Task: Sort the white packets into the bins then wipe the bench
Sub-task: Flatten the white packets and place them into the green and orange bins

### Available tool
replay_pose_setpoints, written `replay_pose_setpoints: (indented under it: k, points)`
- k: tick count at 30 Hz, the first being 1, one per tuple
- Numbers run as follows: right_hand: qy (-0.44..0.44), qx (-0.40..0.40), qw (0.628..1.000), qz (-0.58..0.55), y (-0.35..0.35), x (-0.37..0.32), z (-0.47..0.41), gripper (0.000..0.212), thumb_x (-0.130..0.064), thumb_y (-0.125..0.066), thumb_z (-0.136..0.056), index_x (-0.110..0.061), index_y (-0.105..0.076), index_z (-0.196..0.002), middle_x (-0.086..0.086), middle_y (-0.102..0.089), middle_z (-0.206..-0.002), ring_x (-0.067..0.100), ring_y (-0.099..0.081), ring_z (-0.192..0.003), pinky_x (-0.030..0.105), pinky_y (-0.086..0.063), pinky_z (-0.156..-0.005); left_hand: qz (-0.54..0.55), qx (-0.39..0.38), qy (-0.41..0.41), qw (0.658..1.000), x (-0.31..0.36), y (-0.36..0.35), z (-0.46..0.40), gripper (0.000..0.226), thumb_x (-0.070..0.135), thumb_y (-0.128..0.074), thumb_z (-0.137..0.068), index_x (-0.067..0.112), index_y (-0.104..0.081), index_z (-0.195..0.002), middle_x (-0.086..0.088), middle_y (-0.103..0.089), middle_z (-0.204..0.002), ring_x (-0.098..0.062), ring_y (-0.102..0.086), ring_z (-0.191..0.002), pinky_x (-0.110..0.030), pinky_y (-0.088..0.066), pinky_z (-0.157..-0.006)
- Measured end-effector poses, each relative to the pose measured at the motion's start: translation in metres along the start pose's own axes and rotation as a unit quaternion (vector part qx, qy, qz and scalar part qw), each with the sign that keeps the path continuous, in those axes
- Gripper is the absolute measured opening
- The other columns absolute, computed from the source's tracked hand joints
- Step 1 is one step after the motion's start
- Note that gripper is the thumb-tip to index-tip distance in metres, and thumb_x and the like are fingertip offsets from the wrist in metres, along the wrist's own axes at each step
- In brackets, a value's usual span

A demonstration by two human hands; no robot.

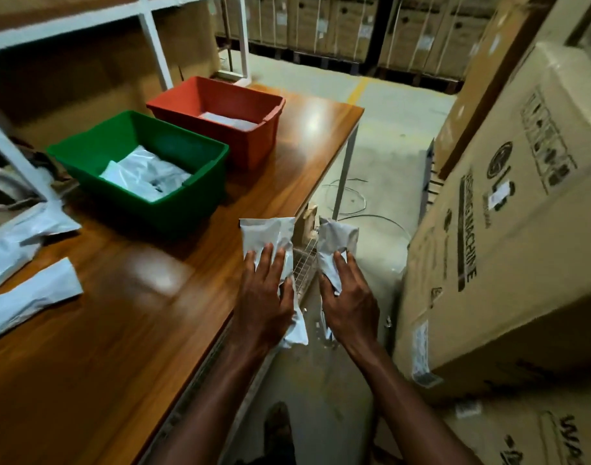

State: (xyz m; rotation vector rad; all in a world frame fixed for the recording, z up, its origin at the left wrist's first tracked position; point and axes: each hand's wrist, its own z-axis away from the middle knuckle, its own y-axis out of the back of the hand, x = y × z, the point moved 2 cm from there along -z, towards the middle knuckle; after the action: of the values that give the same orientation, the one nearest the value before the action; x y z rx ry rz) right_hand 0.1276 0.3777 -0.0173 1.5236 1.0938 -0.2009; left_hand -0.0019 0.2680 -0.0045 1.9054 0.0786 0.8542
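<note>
Beside the bench, each hand's fingers grip a white packet.

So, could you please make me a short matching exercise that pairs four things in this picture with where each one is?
Things:
1. green bin
2. red bin
3. left hand
4. cardboard box

Places:
A. on the floor right of the bench
B. farthest along the bench, one packet inside
C. holding a white packet at the bench edge
D. nearer on the bench, several packets inside

Pairs: 1-D, 2-B, 3-C, 4-A
</note>
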Motion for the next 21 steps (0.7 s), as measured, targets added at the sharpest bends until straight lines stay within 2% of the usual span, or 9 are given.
replay_pose_setpoints:
  k: [3,7,12,15,21]
  points:
    - [0.008,0.002,1.000,-0.006,-0.008,0.004,-0.046,0.056,-0.042,-0.058,-0.097,-0.021,-0.048,-0.148,0.001,-0.046,-0.154,0.020,-0.050,-0.136,0.038,-0.051,-0.102,-0.002,0.003,-0.002,1.000,-0.001,-0.009,-0.051,0.060,0.044,-0.030,-0.098,0.023,-0.029,-0.154,0.000,-0.021,-0.163,-0.027,-0.008,-0.152,-0.048,-0.021,-0.121]
    - [0.008,0.005,1.000,-0.009,-0.019,0.005,-0.113,0.067,-0.060,-0.041,-0.095,-0.020,-0.046,-0.149,0.002,-0.046,-0.153,0.022,-0.052,-0.134,0.039,-0.051,-0.100,-0.001,0.027,-0.005,1.000,0.003,-0.015,-0.115,0.059,0.043,-0.030,-0.098,0.020,-0.034,-0.153,-0.003,-0.025,-0.162,-0.028,-0.013,-0.151,-0.049,-0.023,-0.120]
    - [0.038,-0.003,0.999,-0.012,-0.040,0.006,-0.205,0.055,-0.040,-0.059,-0.097,-0.023,-0.047,-0.148,0.001,-0.045,-0.155,0.024,-0.052,-0.134,0.040,-0.053,-0.098,0.008,0.097,-0.004,0.995,0.009,-0.027,-0.192,0.054,0.036,-0.038,-0.098,0.014,-0.043,-0.148,-0.007,-0.034,-0.158,-0.032,-0.021,-0.149,-0.048,-0.024,-0.120]
    - [0.072,-0.018,0.997,-0.021,-0.055,0.005,-0.261,0.054,-0.039,-0.059,-0.096,-0.027,-0.047,-0.147,-0.003,-0.043,-0.156,0.022,-0.052,-0.134,0.039,-0.053,-0.095,0.006,0.138,0.005,0.990,0.010,-0.035,-0.237,0.053,0.032,-0.042,-0.098,0.012,-0.044,-0.147,-0.008,-0.035,-0.157,-0.032,-0.020,-0.150,-0.046,-0.022,-0.121]
    - [0.176,-0.061,0.980,-0.069,-0.063,-0.010,-0.360,0.054,-0.037,-0.060,-0.097,-0.021,-0.048,-0.146,0.004,-0.045,-0.154,0.022,-0.047,-0.139,0.039,-0.051,-0.099,-0.047,0.221,0.071,0.972,0.021,-0.023,-0.309,0.053,0.030,-0.045,-0.097,0.011,-0.045,-0.147,-0.009,-0.036,-0.156,-0.032,-0.020,-0.150,-0.046,-0.020,-0.121]
